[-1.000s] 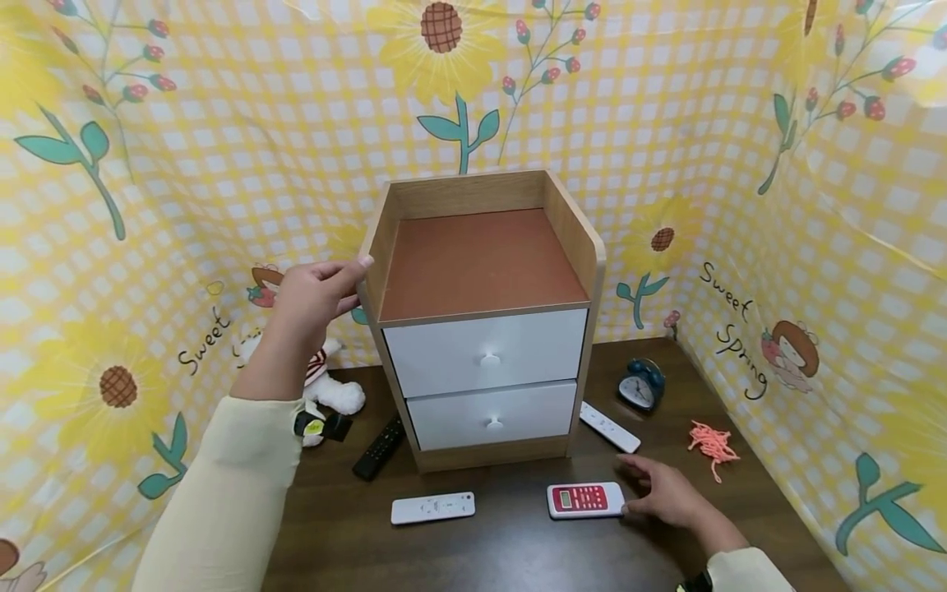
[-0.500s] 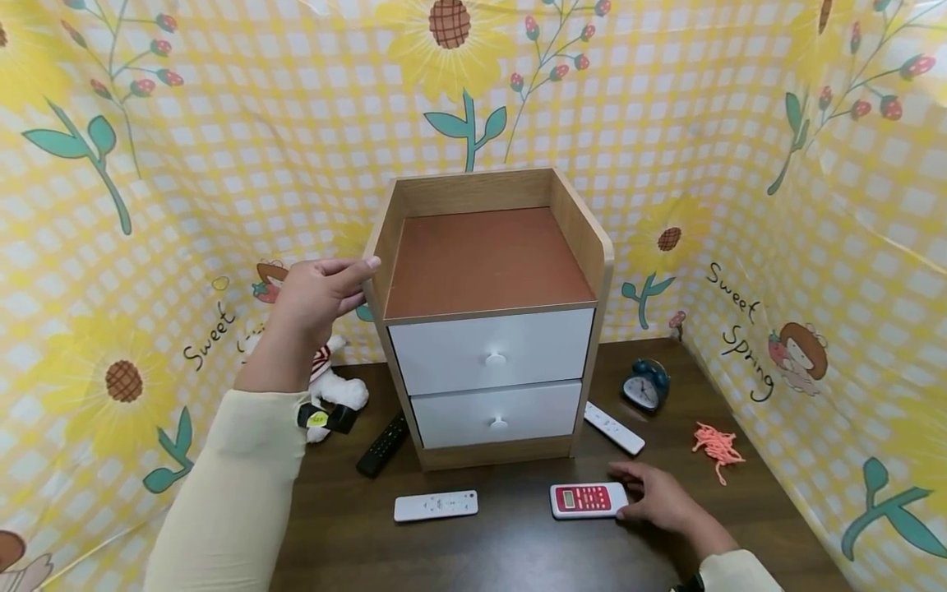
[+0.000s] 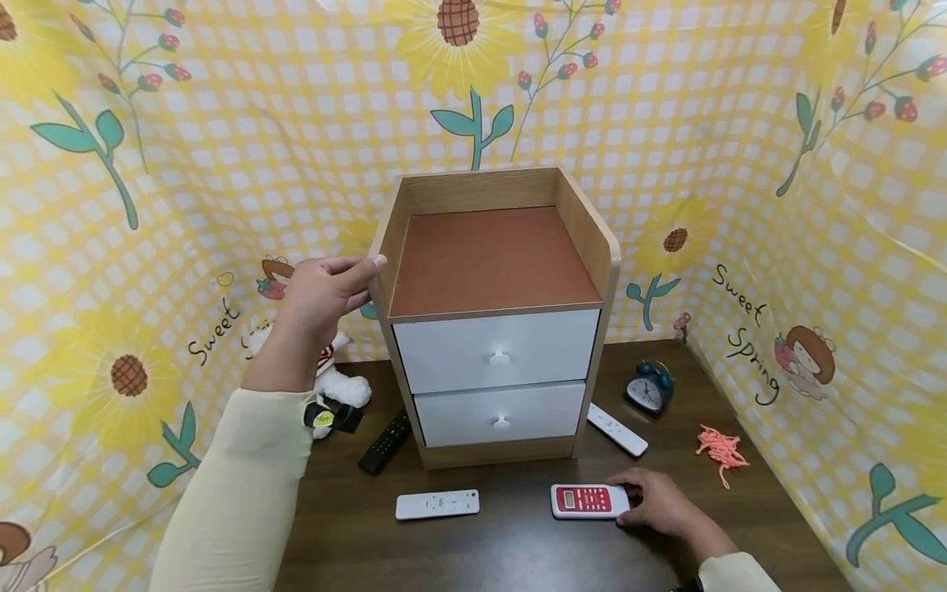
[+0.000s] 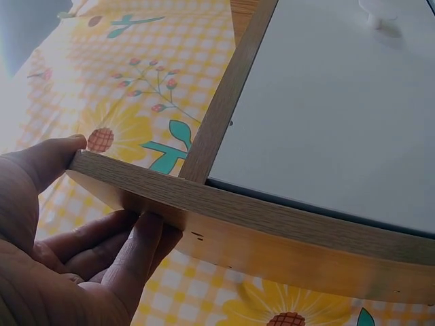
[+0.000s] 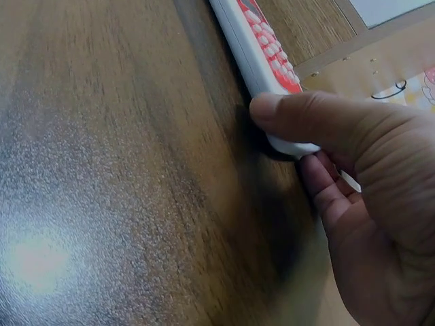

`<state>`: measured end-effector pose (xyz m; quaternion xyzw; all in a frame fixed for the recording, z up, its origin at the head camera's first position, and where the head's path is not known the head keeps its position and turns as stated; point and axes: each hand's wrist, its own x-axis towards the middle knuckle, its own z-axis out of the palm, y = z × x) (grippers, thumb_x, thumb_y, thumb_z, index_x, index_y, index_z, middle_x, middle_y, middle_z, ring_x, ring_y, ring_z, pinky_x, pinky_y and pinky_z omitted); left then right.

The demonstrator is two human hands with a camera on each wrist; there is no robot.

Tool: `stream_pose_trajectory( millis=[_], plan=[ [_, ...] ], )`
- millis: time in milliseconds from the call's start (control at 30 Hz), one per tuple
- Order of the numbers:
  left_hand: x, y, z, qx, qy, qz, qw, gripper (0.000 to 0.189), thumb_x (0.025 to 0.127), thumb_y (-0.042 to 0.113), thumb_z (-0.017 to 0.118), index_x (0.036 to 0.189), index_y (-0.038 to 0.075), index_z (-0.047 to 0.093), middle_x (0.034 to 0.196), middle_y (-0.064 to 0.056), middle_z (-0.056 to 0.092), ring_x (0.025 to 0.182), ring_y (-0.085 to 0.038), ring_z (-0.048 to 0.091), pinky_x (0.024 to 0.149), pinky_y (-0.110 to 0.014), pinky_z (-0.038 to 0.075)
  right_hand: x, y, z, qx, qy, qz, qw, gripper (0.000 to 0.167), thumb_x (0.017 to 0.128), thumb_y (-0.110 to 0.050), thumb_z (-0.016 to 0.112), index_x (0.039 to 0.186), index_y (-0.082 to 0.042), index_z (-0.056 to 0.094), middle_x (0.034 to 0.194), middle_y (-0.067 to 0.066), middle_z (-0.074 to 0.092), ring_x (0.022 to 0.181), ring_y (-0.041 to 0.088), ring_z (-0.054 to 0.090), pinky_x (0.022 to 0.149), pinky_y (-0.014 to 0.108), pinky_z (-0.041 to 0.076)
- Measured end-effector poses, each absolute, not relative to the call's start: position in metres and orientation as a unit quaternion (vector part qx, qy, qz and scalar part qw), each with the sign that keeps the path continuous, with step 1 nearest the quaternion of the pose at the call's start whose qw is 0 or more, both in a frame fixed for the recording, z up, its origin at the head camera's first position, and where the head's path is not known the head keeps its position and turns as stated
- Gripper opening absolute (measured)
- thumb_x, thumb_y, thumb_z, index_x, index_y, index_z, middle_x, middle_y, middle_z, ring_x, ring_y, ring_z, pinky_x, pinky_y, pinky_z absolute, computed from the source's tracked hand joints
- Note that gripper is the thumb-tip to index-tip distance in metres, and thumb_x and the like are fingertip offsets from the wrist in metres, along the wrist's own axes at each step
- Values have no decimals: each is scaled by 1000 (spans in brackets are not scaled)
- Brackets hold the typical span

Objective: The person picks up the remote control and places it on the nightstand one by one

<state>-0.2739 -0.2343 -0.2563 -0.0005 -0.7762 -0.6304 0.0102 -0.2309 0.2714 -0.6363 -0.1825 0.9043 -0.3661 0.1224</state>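
Observation:
A small wooden cabinet (image 3: 395, 353) with two white drawers, both pushed in, stands at the middle of the table. My left hand (image 3: 325, 292) holds the upper front edge of its left side panel (image 4: 136, 175), thumb on one face and fingers on the other. On the table in front of the cabinet lies a white remote control (image 3: 588, 501) with a red face, a small display and several buttons. My right hand (image 3: 658, 506) pinches its right end; in the right wrist view the thumb (image 5: 272, 112) lies on one long edge and the fingers are partly hidden behind it.
On the table (image 3: 510, 559), a white remote (image 3: 437, 505) lies front left and a black one (image 3: 385, 442) beside the cabinet. To the right are another white remote (image 3: 617, 430), an alarm clock (image 3: 649, 388) and pink yarn (image 3: 722, 450). A white plush toy (image 3: 344, 386) sits behind my left arm.
My right hand has moved left onto the end of the red-faced remote and its fingers have closed around it. The left hand stays on the cabinet panel. The head view has shifted slightly.

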Motion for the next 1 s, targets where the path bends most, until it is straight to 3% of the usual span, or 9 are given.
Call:
stream_pose_trajectory(
  millis=[200,467,800,1000],
  plan=[
    [-273,-234,-257,1,-777,-629,10,73,106,42,72,158,-5,52,171,-17,44,154,-29,51,124,-37,47,-231,276,-638,-167,884,-413,139,58,75,-13,100,128,-6,77,122,11,74,101,13,66,80,22,56],
    [-273,-234,-258,1,-775,-632,14,70,106,41,71,156,-6,54,169,-18,46,152,-29,53,123,-35,48,-240,275,-624,-149,860,-461,156,58,79,-10,97,130,-2,73,117,11,74,96,16,67,74,24,58],
    [-274,-233,-258,-2,-773,-634,17,69,105,41,73,154,-6,57,168,-17,48,152,-27,53,121,-34,50,-244,261,-576,-168,849,-475,159,56,81,-14,95,131,-2,73,125,15,72,106,22,69,85,22,59],
    [-274,-233,-257,-3,-771,-637,18,69,106,39,73,155,-7,56,168,-18,47,154,-28,52,123,-35,49,-238,247,-535,-226,826,-504,113,52,83,-13,95,128,0,73,125,18,70,102,17,69,87,26,63]
  ],
)
